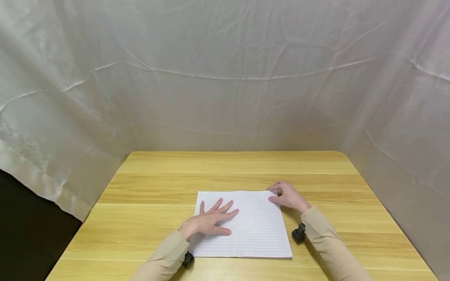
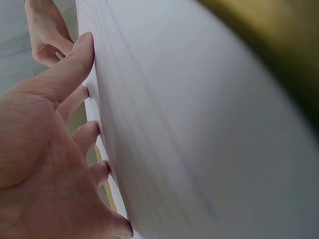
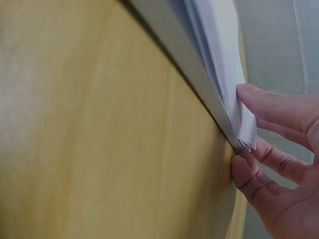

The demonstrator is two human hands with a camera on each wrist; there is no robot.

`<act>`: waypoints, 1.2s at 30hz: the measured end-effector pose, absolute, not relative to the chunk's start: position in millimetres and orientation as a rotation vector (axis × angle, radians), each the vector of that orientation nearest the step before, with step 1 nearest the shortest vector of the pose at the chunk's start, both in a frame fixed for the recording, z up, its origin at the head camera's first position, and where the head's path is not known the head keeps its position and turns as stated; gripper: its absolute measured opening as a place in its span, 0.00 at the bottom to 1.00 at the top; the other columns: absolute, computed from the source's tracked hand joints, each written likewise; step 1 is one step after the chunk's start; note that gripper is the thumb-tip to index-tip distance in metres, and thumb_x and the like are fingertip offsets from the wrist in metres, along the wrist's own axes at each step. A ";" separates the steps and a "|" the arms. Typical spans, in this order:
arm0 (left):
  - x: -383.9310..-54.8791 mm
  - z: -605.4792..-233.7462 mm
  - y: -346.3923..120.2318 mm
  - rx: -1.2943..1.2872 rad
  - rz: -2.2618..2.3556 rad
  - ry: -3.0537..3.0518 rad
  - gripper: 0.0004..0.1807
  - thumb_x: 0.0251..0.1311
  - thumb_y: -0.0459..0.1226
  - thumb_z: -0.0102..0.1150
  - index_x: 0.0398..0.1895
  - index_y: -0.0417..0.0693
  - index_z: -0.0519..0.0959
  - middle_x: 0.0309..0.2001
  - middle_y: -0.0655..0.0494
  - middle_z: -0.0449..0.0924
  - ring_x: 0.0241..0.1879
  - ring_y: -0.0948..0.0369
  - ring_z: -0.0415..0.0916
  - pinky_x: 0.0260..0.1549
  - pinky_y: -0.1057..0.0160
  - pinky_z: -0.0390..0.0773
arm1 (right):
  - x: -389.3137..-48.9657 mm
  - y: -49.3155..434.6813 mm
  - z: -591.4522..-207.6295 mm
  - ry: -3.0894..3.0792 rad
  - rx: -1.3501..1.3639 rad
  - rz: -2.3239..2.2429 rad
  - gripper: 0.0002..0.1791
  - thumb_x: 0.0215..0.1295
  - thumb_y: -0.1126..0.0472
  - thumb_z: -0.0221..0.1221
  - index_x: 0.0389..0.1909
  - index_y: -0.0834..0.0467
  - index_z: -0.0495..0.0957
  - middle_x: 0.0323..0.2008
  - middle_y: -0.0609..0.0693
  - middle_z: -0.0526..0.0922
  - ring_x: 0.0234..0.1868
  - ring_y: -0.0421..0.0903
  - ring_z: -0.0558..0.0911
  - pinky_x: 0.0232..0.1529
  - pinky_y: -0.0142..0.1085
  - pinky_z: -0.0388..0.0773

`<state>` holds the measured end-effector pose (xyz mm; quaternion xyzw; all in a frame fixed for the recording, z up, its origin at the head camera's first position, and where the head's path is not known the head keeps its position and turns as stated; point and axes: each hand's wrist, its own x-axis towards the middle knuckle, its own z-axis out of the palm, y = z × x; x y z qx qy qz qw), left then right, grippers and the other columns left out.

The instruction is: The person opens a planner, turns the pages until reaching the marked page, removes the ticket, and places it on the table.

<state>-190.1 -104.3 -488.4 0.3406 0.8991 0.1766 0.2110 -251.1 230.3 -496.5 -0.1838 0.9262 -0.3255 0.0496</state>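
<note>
A lined notebook lies spread open on the table, its blank ruled pages facing up. My left hand rests on the left page with fingers splayed and straight. In the left wrist view, the fingertips and thumb of the left hand press the ruled paper. At the far right corner, my right hand pinches the page edges. The right wrist view shows the right hand with its thumb on the top sheet and other fingers around the corner, where the pages fan slightly apart.
The notebook lies near the front of a light wooden table. Pale grey cloth hangs behind the table and along both sides. A small black wrist camera sits under the right sleeve, another camera under the left.
</note>
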 end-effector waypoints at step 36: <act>-188.7 -484.8 -103.8 0.941 0.531 2.487 0.38 0.69 0.56 0.55 0.79 0.60 0.58 0.83 0.54 0.42 0.82 0.43 0.32 0.66 0.18 0.27 | -247.7 225.8 -494.3 3.017 -0.528 -0.985 0.04 0.57 0.64 0.70 0.30 0.60 0.84 0.31 0.49 0.79 0.31 0.41 0.73 0.31 0.29 0.71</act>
